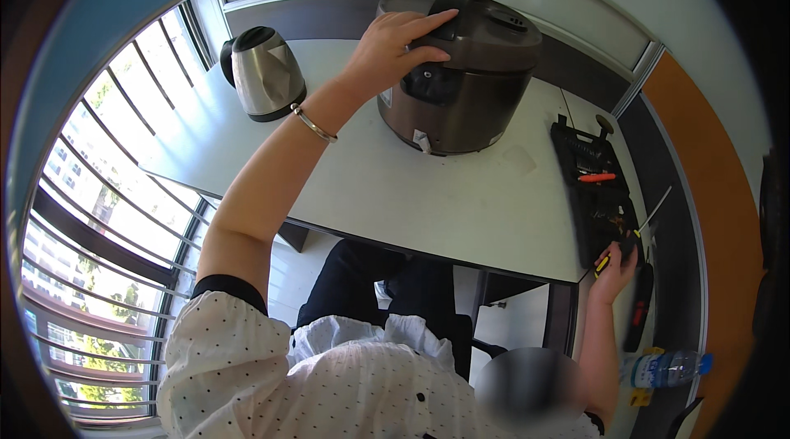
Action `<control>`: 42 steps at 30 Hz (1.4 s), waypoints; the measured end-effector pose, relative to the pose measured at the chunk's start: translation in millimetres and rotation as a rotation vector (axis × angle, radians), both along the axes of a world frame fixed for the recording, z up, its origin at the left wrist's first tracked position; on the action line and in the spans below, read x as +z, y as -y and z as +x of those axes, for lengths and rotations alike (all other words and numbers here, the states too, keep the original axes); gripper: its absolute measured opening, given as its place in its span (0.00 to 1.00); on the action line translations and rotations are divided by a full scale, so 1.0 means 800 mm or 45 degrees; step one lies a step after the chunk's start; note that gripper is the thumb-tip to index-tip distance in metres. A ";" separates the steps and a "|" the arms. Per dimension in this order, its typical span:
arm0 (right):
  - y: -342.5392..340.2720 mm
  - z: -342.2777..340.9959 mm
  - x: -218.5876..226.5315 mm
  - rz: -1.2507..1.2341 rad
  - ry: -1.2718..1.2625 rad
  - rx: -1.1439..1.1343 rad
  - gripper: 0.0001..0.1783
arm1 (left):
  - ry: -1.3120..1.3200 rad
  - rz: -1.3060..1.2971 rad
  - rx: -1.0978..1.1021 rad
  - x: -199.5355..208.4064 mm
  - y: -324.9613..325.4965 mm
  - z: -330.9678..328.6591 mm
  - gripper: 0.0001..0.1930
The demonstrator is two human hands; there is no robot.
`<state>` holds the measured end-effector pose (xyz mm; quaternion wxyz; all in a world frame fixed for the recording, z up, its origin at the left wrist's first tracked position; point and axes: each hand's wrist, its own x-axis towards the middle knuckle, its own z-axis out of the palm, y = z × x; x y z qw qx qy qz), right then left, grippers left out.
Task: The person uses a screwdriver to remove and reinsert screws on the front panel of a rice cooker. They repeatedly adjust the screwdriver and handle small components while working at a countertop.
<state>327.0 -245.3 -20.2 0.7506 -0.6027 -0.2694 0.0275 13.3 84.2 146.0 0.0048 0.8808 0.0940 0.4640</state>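
A dark brown rice cooker (469, 114) stands on the white table, lid down. My left hand (399, 48) lies against its upper left side, by the lid handle, fingers and thumb stretched apart. Far to the right, my right hand (613, 278) is closed around a screwdriver (655, 212) with a black and yellow handle. Its metal shaft points up and to the right. Next to that hand lies an open black tool case (566, 145) with small bits and a red-orange handled tool (597, 178) in it.
A steel kettle (267, 73) stands left of the cooker. Near the right edge are a long black object (639, 307) with red marks and a water bottle (668, 369) lying down. A blurred dark round shape (527, 394) shows low down. A barred window (107, 217) is at left.
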 end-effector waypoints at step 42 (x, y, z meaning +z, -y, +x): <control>-0.081 -0.338 0.086 0.156 -0.590 1.020 0.23 | 0.242 -2.106 -1.142 -0.118 0.150 -0.019 0.15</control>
